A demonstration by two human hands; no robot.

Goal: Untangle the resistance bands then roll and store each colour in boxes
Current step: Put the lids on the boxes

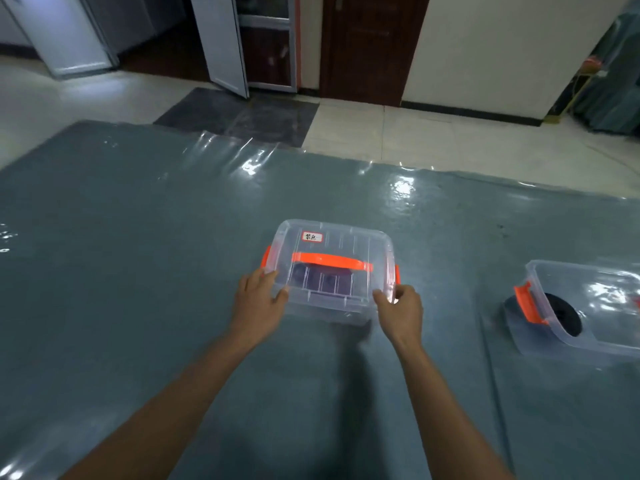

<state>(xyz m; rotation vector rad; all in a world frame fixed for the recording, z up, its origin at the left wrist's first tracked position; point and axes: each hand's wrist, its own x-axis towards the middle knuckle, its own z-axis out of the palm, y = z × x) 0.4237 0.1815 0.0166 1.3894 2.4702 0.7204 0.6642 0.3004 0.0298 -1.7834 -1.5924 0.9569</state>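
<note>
A clear plastic box (349,237) with an orange handle, orange side latches and a white label on its lid sits in the middle of the grey-blue mat. Rolled purple bands (322,280) show through the lid. My left hand (258,297) holds the lid's near left corner, thumb on top. My right hand (401,306) grips the near right corner beside the latch. A second clear box (588,282) lies open at the right edge, with a rolled black band (568,318) inside.
The mat (138,271) is covered by shiny clear film and spreads wide on the left and in front. Beyond it are pale floor tiles (415,133), a dark floor sheet, a white door leaf and a brown door.
</note>
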